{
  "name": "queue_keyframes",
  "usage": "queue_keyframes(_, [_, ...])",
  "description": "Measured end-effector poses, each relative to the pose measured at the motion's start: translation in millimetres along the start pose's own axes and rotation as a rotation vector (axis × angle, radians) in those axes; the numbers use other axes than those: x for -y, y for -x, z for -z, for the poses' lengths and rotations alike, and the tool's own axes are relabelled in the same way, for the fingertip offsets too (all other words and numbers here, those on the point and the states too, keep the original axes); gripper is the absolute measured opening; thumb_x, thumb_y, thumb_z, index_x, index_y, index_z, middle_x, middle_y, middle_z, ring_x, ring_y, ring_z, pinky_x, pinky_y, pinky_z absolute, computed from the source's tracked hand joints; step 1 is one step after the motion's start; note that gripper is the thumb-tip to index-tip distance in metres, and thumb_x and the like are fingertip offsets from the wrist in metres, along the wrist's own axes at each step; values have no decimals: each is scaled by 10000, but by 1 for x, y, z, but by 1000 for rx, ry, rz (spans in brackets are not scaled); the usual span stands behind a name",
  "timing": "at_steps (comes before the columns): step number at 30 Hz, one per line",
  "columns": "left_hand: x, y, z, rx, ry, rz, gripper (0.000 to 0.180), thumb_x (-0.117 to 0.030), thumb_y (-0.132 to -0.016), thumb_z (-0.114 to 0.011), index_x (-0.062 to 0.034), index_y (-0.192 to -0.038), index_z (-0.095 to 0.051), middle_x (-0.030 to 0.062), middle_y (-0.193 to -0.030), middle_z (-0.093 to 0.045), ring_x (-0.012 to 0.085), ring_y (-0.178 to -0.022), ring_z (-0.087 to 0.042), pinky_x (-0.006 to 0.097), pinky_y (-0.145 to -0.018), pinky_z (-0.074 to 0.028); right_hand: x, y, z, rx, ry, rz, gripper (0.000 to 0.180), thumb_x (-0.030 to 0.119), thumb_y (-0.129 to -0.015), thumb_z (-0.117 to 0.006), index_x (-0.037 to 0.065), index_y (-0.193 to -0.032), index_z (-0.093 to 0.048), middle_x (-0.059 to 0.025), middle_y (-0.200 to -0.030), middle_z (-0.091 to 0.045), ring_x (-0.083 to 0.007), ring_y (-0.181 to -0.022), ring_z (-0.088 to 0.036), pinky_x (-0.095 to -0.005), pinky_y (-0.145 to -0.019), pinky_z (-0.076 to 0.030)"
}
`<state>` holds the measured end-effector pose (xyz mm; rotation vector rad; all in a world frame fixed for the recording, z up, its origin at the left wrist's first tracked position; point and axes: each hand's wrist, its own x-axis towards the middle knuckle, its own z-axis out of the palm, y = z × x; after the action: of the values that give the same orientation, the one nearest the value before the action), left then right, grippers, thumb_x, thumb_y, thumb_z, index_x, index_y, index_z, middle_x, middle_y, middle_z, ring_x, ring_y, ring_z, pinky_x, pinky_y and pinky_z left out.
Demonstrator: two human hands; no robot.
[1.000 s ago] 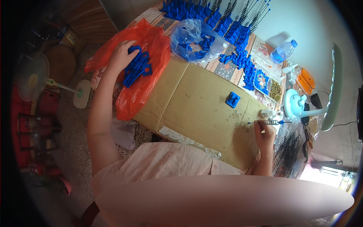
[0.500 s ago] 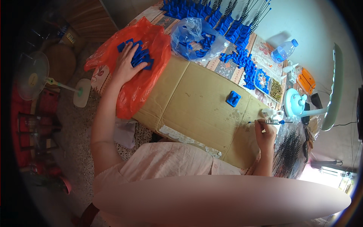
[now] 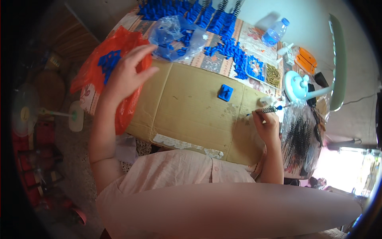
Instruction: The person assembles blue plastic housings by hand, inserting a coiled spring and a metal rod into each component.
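My left hand (image 3: pixel 129 71) is raised over the right side of a red plastic bag (image 3: pixel 133 38), its thumb and fingers apart and nothing visible in them. Flat blue plastic pieces (image 3: pixel 108 63) lie in a pile on that bag, just left of the hand. At the right of the cardboard sheet (image 3: pixel 191 107), my right hand (image 3: pixel 267 125) pinches a thin rod with a black coil spring (image 3: pixel 269 109) and a blue end piece. The rod slants up to the right. A small blue block-shaped part (image 3: pixel 225 92) sits alone on the cardboard.
Behind the cardboard are a clear bag of blue parts (image 3: pixel 171 40), rows of blue spring assemblies (image 3: pixel 219 22) and loose blue pieces (image 3: pixel 234 53). To the right stand a tray of brass-coloured screws (image 3: pixel 273 75), a lamp base (image 3: pixel 295 85), a bottle (image 3: pixel 275 32) and bagged black springs (image 3: pixel 298 133).
My left hand has come off the blue pieces and moved right, with its fingers apart. The rod in my right hand has tilted. The whole view has shifted.
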<state>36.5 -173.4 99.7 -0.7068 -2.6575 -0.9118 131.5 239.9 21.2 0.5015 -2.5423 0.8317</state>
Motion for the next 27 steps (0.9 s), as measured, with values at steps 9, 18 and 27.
queue_keyframes(9, [-95, -34, -113, 294, 477, -331, 179, -65, -835, -687, -11, -1000, -642, 79, -905, -626, 159, -739, -587, 309, -715, -496, 0, 2, 2, -4, 18, -52, 66, 22, -801, -720, -3, -823, -663, -96, -676, -636, -186, -553, -624, -280, -519, -479])
queue_keyframes(18, [-145, -54, -167, 362, 711, -305, 257, -99, -813, -727, -32, -1046, -642, 41, -880, -605, 108, -715, -556, 263, -645, -481, 3, -1, 6, 29, -11, -44, 181, 56, -788, -687, 64, -965, -654, -122, -780, -648, -310, -709, -648, -397, -604, -498])
queue_keyframes(27, [-144, -51, -184, 431, 761, -199, 170, -89, -793, -737, -18, -923, -653, 61, -806, -597, 141, -718, -572, 290, -654, -485, 5, -1, 7, 38, 3, -36, 130, 56, -775, -678, 67, -897, -632, -114, -732, -632, -313, -659, -637, -408, -568, -486])
